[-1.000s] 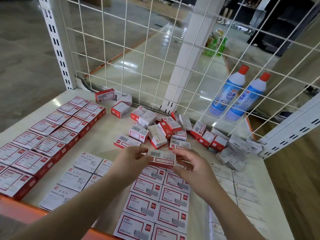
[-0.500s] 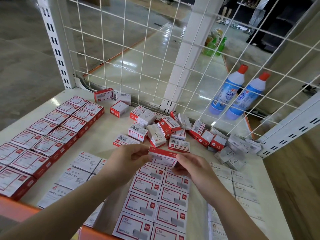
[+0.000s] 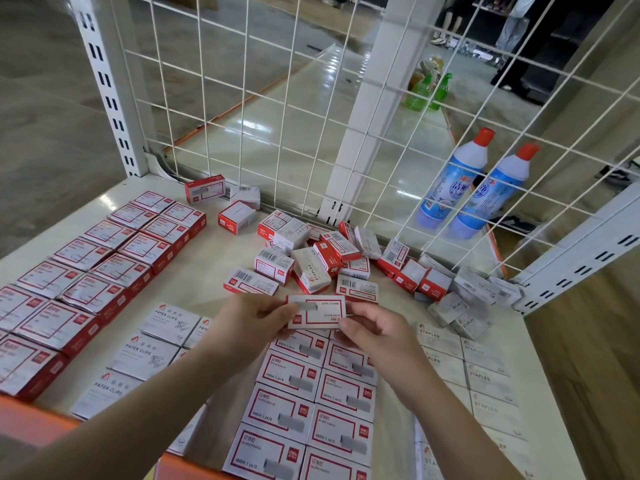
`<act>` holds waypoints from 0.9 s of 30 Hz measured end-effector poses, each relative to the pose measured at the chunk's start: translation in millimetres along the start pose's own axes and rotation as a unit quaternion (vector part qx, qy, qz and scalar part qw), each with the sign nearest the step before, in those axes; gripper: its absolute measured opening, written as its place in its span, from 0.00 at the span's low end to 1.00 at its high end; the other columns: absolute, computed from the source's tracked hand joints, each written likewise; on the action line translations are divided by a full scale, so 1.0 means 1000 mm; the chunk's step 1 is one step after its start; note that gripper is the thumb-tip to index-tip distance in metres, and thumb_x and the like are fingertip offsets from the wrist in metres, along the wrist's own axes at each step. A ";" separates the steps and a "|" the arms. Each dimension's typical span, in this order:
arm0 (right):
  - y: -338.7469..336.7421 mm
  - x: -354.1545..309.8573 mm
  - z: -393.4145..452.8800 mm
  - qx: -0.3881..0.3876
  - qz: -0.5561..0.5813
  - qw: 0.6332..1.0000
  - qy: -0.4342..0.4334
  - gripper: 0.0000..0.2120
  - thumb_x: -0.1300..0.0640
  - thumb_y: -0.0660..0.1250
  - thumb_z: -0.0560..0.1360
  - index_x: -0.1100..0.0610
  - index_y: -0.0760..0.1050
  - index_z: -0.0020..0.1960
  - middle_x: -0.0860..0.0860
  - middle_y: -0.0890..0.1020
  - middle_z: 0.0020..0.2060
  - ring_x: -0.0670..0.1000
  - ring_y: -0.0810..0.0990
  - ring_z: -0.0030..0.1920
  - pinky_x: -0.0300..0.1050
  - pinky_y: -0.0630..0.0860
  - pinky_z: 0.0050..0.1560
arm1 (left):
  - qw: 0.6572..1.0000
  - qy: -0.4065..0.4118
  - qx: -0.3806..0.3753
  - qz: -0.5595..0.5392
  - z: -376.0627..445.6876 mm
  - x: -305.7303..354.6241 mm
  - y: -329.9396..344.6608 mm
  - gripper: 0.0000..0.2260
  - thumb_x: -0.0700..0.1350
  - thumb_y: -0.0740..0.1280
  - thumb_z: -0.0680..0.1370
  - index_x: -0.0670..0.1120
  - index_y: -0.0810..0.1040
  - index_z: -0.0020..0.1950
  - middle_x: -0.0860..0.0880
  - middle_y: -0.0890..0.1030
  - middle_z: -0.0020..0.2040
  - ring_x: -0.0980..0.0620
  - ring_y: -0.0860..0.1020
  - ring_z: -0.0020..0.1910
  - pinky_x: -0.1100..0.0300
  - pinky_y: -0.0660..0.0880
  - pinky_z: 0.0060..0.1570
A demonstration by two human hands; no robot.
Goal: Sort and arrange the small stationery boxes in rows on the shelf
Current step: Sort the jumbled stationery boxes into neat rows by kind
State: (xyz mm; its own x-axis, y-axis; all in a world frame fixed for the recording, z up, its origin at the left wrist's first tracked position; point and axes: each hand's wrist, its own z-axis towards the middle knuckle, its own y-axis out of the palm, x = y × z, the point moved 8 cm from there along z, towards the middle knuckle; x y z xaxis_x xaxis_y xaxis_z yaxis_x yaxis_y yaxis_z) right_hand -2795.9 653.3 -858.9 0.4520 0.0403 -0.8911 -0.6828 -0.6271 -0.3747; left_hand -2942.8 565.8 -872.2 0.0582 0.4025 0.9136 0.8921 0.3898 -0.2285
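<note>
My left hand (image 3: 251, 318) and my right hand (image 3: 372, 327) pinch the two ends of one small red-and-white staple box (image 3: 317, 311), held face up just above the far end of the red-bordered staple rows (image 3: 304, 396). A loose heap of unsorted boxes (image 3: 322, 261) lies behind it near the wire mesh. On the left of the shelf (image 3: 204, 275) sit two rows of red paper-clip boxes (image 3: 90, 271). White paper-clip boxes (image 3: 152, 344) lie beside my left forearm. White staple boxes (image 3: 474, 368) form rows on the right.
A white wire mesh (image 3: 301, 116) closes the shelf's back and right side. Two blue bottles with red caps (image 3: 478, 181) stand behind the mesh. The shelf's orange front edge (image 3: 31, 424) runs under my left arm. Grey loose staple boxes (image 3: 464, 299) lie in the right corner.
The box between my hands was turned over, from barcode side up to its red-framed front face up. Both hands stayed in about the same place.
</note>
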 end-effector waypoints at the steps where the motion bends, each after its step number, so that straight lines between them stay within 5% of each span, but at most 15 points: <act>1: -0.001 0.002 0.000 0.010 0.021 1.000 0.011 0.08 0.58 0.66 0.76 0.47 0.77 0.51 0.42 0.84 0.41 0.39 0.82 0.43 0.33 0.78 0.42 | 1.000 0.001 0.000 0.003 -0.001 0.000 0.001 0.08 0.47 0.64 0.77 0.52 0.77 0.38 0.56 0.82 0.30 0.59 0.81 0.30 0.68 0.76 0.27; 8: -0.011 -0.003 0.002 0.034 -0.011 0.999 0.015 0.10 0.58 0.66 0.75 0.49 0.78 0.55 0.45 0.84 0.44 0.42 0.82 0.44 0.37 0.79 0.44 | 0.997 0.029 -0.030 0.058 -0.002 0.007 0.006 0.02 0.47 0.65 0.77 0.54 0.75 0.48 0.59 0.78 0.39 0.60 0.78 0.33 0.72 0.72 0.26; 13: -0.008 -0.016 0.001 0.021 -0.032 0.999 -0.012 0.10 0.58 0.64 0.77 0.48 0.77 0.56 0.43 0.82 0.45 0.37 0.80 0.42 0.30 0.76 0.37 | 0.989 0.031 -0.059 0.131 0.000 0.013 0.012 0.04 0.45 0.64 0.78 0.53 0.77 0.45 0.57 0.79 0.41 0.58 0.78 0.37 0.71 0.73 0.29; 19: -0.006 -0.017 0.001 0.024 -0.025 0.999 -0.016 0.12 0.57 0.64 0.76 0.48 0.77 0.58 0.44 0.81 0.51 0.40 0.80 0.47 0.33 0.78 0.43 | 0.985 0.028 -0.084 0.147 -0.002 0.010 0.020 0.04 0.46 0.64 0.77 0.54 0.75 0.43 0.59 0.77 0.40 0.59 0.78 0.37 0.70 0.75 0.32; 27: 0.014 -0.005 -0.005 -0.041 -0.024 0.999 0.010 0.09 0.58 0.65 0.76 0.47 0.77 0.54 0.43 0.84 0.43 0.40 0.82 0.40 0.34 0.78 0.41 | 0.992 0.039 -0.009 0.122 0.001 0.010 0.014 0.05 0.46 0.64 0.78 0.49 0.79 0.47 0.57 0.78 0.41 0.55 0.79 0.39 0.65 0.78 0.37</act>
State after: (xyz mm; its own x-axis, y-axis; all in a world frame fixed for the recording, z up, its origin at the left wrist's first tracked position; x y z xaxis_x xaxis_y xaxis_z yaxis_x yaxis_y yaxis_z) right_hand -2804.2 640.5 -858.4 0.4954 0.0563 -0.8668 -0.6107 -0.6871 -0.3937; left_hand -2930.3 575.9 -866.2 0.3070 0.4180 0.8550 0.8548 0.2739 -0.4408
